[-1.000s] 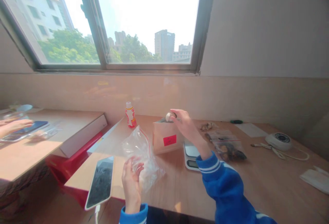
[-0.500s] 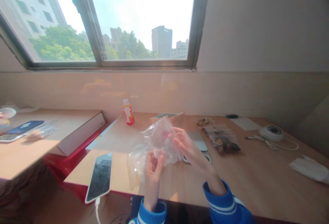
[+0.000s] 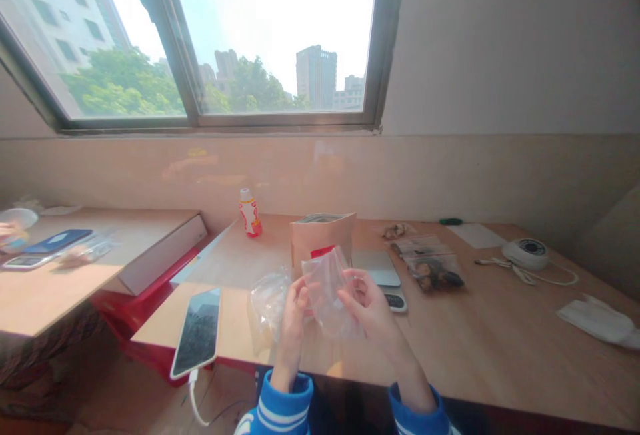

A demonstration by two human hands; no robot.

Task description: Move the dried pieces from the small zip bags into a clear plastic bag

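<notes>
A clear plastic bag [image 3: 327,295] is held up between my two hands above the front of the table. My left hand [image 3: 296,305] is closed on its left edge, and my right hand [image 3: 367,302] grips its right side. Nothing can be made out inside it. Right behind the bag stands a brown paper pouch [image 3: 320,228] with an open top and a red patch, partly hidden. More crumpled clear plastic [image 3: 269,298] lies just left of my left hand. Beyond my right hand sits a flat kitchen scale [image 3: 381,270] with a silver top, partly covered by the hand.
A phone [image 3: 197,332] on a white cable overhangs the front left edge. A red and white bottle [image 3: 250,214] stands at the back. To the right are filled zip bags [image 3: 433,268], a white round device [image 3: 527,253] with a cord, and white tissue [image 3: 597,318]. Another person's hand [image 3: 7,235] shows far left.
The clear bag has come down and looks narrower between my hands, uncovering the brown pouch behind it. My right hand has dropped lower, and my left hand has risen slightly.
</notes>
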